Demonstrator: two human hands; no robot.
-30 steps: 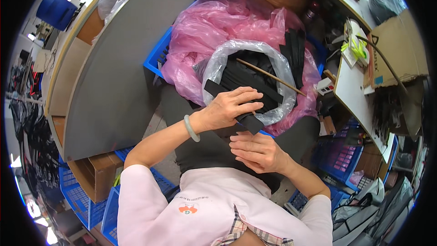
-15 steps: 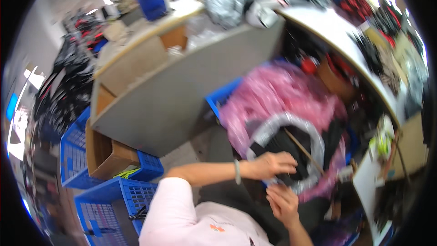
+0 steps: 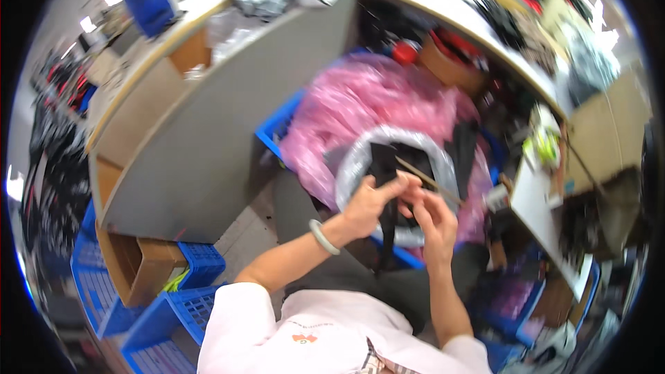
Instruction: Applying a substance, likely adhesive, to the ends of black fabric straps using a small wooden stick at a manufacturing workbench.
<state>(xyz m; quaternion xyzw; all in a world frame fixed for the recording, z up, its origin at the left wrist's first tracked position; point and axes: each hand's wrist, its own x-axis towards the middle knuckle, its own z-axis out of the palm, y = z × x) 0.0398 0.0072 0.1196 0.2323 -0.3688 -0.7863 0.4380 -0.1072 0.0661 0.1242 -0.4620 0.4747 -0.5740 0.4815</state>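
My left hand [image 3: 374, 206], with a pale bangle [image 3: 323, 237] at its wrist, has its fingertips pinched together over the white-lined opening. My right hand [image 3: 436, 225] is curled beside it, its fingertips meeting those of the left. What they pinch is too small or hidden to make out. A dark strip of material [image 3: 388, 230] hangs at the left hand, partly behind its fingers; whether it is held is unclear. Below them, a whitish plastic liner [image 3: 351, 166] rings black material, with a thin tan stick [image 3: 431, 181] lying across it. Pink plastic sheeting [image 3: 374, 90] surrounds the liner.
The sheeting and liner sit in a blue crate [image 3: 279, 125] between my legs. A grey panel [image 3: 222, 145] stands at left, a white-topped table [image 3: 443, 0] curves round the far right. More blue crates [image 3: 176, 318] and a cardboard box [image 3: 159, 266] are at lower left.
The view has shifted, so the surroundings sit further left and higher. My hands have come together, fingertips meeting, and a dark strip now shows beside the left hand.
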